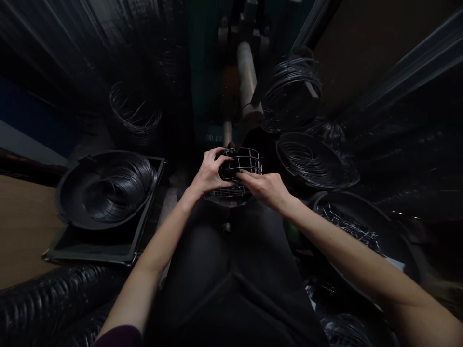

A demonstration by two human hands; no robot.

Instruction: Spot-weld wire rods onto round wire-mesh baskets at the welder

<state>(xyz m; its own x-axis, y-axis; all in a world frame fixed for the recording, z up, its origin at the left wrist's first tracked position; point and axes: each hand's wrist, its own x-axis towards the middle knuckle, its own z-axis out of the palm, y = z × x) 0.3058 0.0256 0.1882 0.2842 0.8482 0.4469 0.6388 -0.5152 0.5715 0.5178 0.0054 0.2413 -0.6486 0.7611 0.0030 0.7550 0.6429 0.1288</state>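
A round wire basket (255, 165) of thin metal rods sits in front of me, just beyond my knees and below the machine's electrode arms. My left hand (211, 169) grips its left side, thumb low and fingers curled over the upper rods. On the near side my right hand (265, 185) pinches at a rod with thumb and fingertips. Whether a separate wire lies between those fingers is too small to tell. A thick metal cylinder arm (248, 72) of the machine reaches down over the basket, and a thinner rod (227, 134) stands right behind it.
Left, a dark basin (68, 193) of wire rings rests on a green crate (94, 246). Right, another basin (347, 180) holds wire rings, and a larger one (390, 226) holds short wire pieces. Coiled wire rings (292, 86) hang beside the machine. Stacked rings (54, 299) lie lower left.
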